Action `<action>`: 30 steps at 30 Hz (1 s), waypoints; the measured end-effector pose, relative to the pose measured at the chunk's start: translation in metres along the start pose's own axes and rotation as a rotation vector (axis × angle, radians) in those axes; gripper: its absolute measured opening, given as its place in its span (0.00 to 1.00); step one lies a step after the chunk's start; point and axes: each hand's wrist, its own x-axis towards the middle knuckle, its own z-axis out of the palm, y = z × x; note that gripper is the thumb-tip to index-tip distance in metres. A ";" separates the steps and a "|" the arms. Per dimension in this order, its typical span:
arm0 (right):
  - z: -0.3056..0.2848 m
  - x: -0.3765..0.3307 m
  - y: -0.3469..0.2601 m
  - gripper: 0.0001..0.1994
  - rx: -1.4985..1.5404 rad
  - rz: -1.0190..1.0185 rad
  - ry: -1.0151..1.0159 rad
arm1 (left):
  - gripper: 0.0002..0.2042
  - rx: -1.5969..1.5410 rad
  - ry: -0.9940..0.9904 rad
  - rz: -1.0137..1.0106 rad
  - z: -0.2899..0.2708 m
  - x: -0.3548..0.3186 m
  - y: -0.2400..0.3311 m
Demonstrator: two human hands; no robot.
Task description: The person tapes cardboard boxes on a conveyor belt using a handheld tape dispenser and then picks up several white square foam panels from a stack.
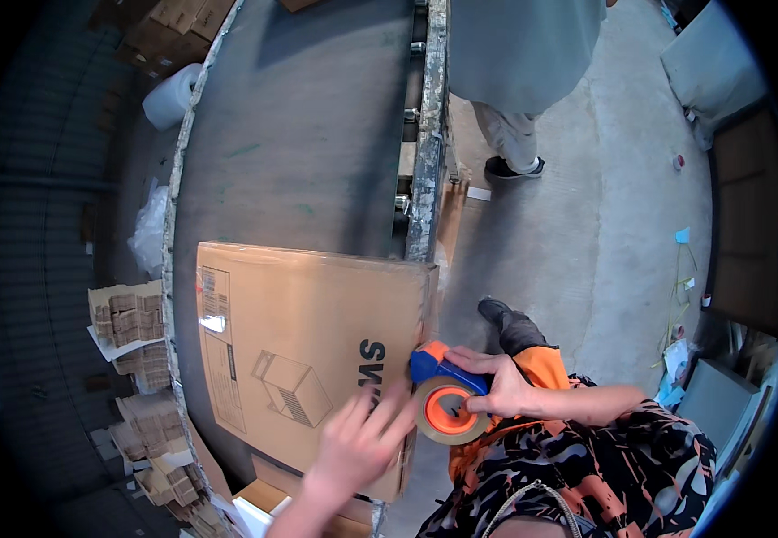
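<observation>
A flat brown cardboard box [299,332] lies on the grey worktable [308,134], its near right corner close to my body. My left hand [358,439] rests flat on the box's near right part with fingers spread, slightly blurred. My right hand [497,386] grips a blue and orange tape dispenser [443,394] with a roll of brown tape, held against the box's right edge.
Another person [519,63] in grey stands beyond the table's right edge on the concrete floor. Stacks of folded cardboard [133,359] lie left of the table. A white roll [169,97] and plastic wrap [149,231] sit at the far left.
</observation>
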 end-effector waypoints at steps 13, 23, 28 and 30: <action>0.061 -0.047 0.012 0.36 -0.232 -0.115 0.131 | 0.19 0.735 -0.454 0.518 0.060 0.157 -0.048; 0.201 -0.173 0.104 0.37 -0.180 -0.088 0.152 | 0.21 0.534 -0.403 0.659 0.108 -0.058 0.016; 0.260 -0.218 0.140 0.37 -0.210 0.025 0.134 | 0.22 0.393 -0.378 0.681 0.123 -0.123 0.032; 0.272 -0.220 0.148 0.37 -0.230 -0.035 0.187 | 0.25 0.345 -0.385 0.642 0.124 -0.136 0.036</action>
